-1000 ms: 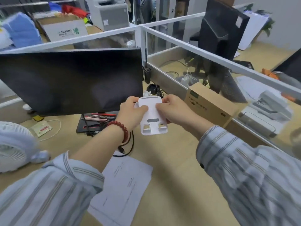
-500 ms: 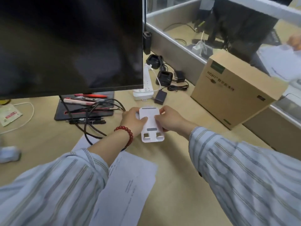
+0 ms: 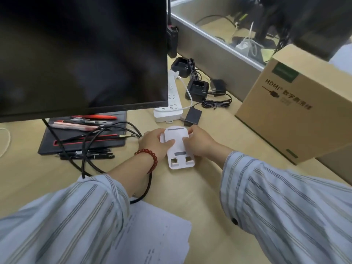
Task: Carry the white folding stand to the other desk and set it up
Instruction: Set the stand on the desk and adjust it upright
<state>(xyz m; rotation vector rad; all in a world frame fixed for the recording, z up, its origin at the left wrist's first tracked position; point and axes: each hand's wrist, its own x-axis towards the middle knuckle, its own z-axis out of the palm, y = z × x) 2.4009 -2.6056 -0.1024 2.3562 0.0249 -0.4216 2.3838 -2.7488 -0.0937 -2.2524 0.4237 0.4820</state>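
The white folding stand (image 3: pixel 179 149) sits low over the wooden desk (image 3: pixel 200 191), its foot with two square cut-outs toward me. Both hands hold it. My left hand (image 3: pixel 154 142), with a red bead bracelet on its wrist, grips the stand's left edge, thumb laid across the front panel. My right hand (image 3: pixel 199 142) grips the right edge, thumb on the panel too. A second white flap shows behind the panel at the left. Whether the foot touches the desk I cannot tell.
A dark monitor (image 3: pixel 82 54) hangs over the left. Pens lie on a black pad (image 3: pixel 83 138), with a looping black cable (image 3: pixel 91 164). A white power strip (image 3: pixel 169 109), black chargers (image 3: pixel 197 90) and a cardboard HDMI box (image 3: pixel 297 111) stand behind and right. Papers (image 3: pixel 152 237) lie near me.
The view has tipped down and closer to the desk. Both hands have lowered the stand from mid-air to just above the desktop, near the power strip. The grip is unchanged.
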